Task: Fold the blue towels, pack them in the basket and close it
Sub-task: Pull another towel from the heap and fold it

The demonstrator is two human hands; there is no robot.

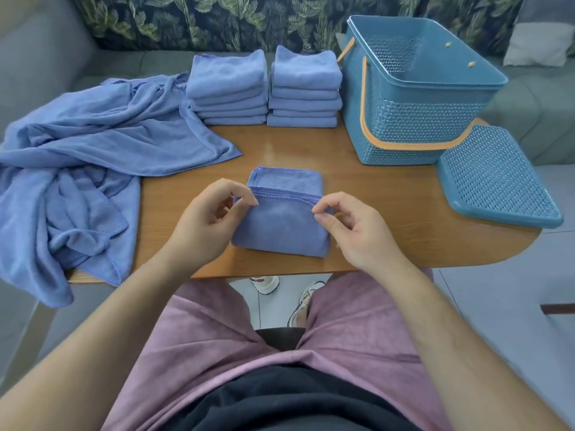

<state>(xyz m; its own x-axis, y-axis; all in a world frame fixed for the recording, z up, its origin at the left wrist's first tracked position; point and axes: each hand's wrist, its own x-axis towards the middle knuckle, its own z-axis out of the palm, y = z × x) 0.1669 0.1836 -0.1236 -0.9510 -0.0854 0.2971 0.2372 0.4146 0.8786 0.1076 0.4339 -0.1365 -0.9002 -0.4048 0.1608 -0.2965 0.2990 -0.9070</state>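
Near the front edge of the wooden table (373, 213), centre: small blue towel (280, 225), folded, upper flap stopping short of the far edge. Flap's left corner pinched between thumb and forefinger of left hand (211, 219); right corner pinched the same way by right hand (351, 231), remaining fingers loosely curled. At the far edge: left stack (228, 88) and right stack (303, 88) of folded towels, side by side. Left of these: heap of unfolded towels (77, 169), draped over the table edge. Right of the stacks: blue basket (413, 98), uncovered, orange handle (404, 146) lowered across the front wall. Lid (494, 178) flat just beside the basket, at the table's right end.
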